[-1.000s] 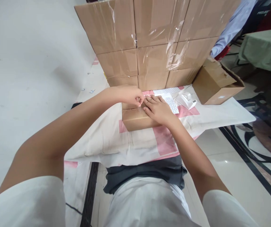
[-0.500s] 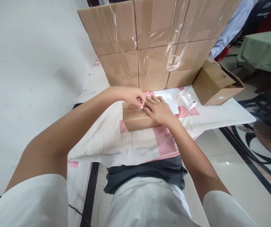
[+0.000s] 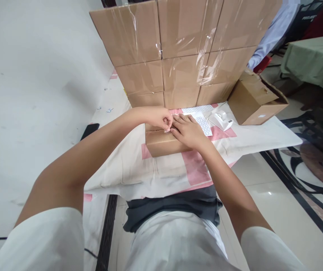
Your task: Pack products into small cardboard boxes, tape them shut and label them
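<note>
A small closed cardboard box [image 3: 164, 145] lies on the cloth-covered table in front of me. My right hand [image 3: 187, 131] rests flat on its top with the fingers spread. Just left of those fingertips, my left hand [image 3: 163, 119] is pinched over the box top, and something thin and clear shows at its fingertips, too small to name. Behind the right hand lies a white sheet with rows of blue-outlined labels [image 3: 204, 125]. A white tape dispenser or similar white device [image 3: 221, 120] sits right of the sheet.
Stacked cardboard boxes [image 3: 181, 71] wrapped in clear film stand at the back of the table. An open carton [image 3: 255, 99] is at the right. A black flat object [image 3: 90, 130] lies by the left wall. A person's blue sleeve [image 3: 276, 32] shows behind the stack.
My left hand has moved slightly down along the box top, and a clear sliver now shows at its fingertips. The right hand stays flat. The view has shifted a little.
</note>
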`<state>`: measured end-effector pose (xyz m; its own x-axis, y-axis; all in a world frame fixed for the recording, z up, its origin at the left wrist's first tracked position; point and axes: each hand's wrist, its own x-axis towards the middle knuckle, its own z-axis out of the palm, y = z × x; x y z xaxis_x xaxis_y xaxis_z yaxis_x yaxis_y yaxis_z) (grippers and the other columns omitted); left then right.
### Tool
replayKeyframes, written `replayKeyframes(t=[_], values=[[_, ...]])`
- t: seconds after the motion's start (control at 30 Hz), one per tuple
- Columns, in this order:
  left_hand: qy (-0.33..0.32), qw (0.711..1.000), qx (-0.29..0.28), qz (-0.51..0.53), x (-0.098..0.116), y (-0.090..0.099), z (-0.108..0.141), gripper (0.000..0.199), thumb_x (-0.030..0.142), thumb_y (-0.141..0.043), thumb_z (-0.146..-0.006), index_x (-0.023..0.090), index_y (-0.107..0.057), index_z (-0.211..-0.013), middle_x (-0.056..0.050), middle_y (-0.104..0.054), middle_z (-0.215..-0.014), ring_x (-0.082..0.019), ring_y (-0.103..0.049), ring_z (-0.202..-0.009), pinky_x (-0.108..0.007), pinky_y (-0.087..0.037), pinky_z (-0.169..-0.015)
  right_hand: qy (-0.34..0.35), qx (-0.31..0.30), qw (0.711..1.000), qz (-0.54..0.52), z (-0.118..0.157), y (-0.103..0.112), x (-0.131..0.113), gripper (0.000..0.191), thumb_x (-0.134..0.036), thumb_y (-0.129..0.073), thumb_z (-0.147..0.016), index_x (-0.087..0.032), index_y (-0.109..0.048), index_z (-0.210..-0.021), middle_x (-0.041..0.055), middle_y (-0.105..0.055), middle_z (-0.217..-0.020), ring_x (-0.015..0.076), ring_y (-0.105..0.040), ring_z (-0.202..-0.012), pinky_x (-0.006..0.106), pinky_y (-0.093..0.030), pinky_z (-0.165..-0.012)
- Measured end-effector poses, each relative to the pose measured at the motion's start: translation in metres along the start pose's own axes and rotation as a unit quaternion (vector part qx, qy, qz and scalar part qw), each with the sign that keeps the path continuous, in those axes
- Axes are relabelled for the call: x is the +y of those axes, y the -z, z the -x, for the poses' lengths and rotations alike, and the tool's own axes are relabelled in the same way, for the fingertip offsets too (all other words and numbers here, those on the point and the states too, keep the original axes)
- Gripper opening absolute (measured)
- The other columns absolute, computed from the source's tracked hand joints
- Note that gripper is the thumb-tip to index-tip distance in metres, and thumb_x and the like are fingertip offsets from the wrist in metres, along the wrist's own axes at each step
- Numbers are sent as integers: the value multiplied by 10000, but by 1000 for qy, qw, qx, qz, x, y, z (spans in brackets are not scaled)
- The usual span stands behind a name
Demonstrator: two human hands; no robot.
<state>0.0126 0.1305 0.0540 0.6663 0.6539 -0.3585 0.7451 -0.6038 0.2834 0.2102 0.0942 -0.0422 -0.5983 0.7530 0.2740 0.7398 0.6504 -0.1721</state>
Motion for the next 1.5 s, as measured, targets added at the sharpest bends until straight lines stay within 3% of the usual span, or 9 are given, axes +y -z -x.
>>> replayKeyframes(t=[0.27,0.5,0.67,0.77,1.03,1.17,1.3,1.4,1.5], values=[[36,996,28,-77,0,-7,0,272,495,-686,-798,285,-710,-970,8,-716,-949,-188,-619,-849,-311,-353,-718,-7,0,1000,-1,1,5,-4,480,-399,-343,-1104,-208,-639,-1431,96,-522,-1605,326,-438,-1484,543,-298,-1233],[142,976,67,-153,-3,-7,0,728,800,-701,-697,238,-637,-1156,-83,-705,-945,-315,-650,-963,-354,-376,-801,-7,3,1000,3,1,0,-1,545,-417,-339,-1101,-159,-540,-1537,118,-480,-1638,333,-394,-1525,549,-282,-1243],[138,986,48,-78,-29,-17,-6,659,815,-580,-775,251,-661,-1107,-95,-707,-1142,-286,-651,-1023,-329,-395,-797,-3,9,1000,8,2,-3,0,549,-418,-317,-1106,-155,-564,-1519,125,-496,-1625,337,-419,-1510,556,-276,-1246],[131,991,27,2,-42,-25,-7,652,793,-515,-826,260,-643,-1179,-77,-707,-1196,-250,-651,-1013,-307,-419,-789,-3,11,1000,8,1,-4,1,546,-413,-327,-1104,-153,-564,-1522,125,-503,-1620,338,-423,-1508,557,-283,-1243],[121,990,33,60,-49,-37,0,924,764,-642,-709,260,-511,-1472,-111,-636,-1395,-274,-605,-1214,-285,-470,-898,-15,7,1000,1,1,-3,0,546,-397,-353,-1093,-144,-556,-1532,117,-487,-1633,329,-413,-1517,553,-274,-1255],[108,990,45,74,-44,-39,2,780,722,-613,-765,248,-555,-1382,-116,-643,-1358,-285,-609,-1192,-296,-470,-888,-18,19,1000,-6,0,-3,-3,530,-372,-377,-1080,-131,-583,-1504,123,-504,-1620,322,-428,-1508,541,-290,-1251],[116,986,65,99,-39,-43,2,553,653,-574,-840,224,-597,-1188,-95,-684,-1184,-252,-647,-1026,-292,-465,-777,-15,80,996,-47,1,-4,1,423,-329,-467,-1023,-181,-711,-1335,106,-625,-1509,304,-528,-1427,508,-352,-1221],[133,981,89,110,-40,-46,6,433,605,-504,-913,234,-611,-1108,-67,-696,-1151,-222,-649,-960,-290,-468,-749,-83,191,971,-119,11,-10,28,383,-314,-441,-1015,-198,-740,-1224,107,-713,-1369,284,-608,-1325,466,-436,-1154],[150,974,131,110,-33,-50,17,400,485,-339,-1003,257,-624,-1167,-59,-694,-1255,-224,-648,-1039,-323,-490,-840,-289,233,918,-139,27,-23,71,461,-353,-357,-1048,-125,-676,-1290,196,-704,-1329,301,-629,-1270,434,-486,-1068]])
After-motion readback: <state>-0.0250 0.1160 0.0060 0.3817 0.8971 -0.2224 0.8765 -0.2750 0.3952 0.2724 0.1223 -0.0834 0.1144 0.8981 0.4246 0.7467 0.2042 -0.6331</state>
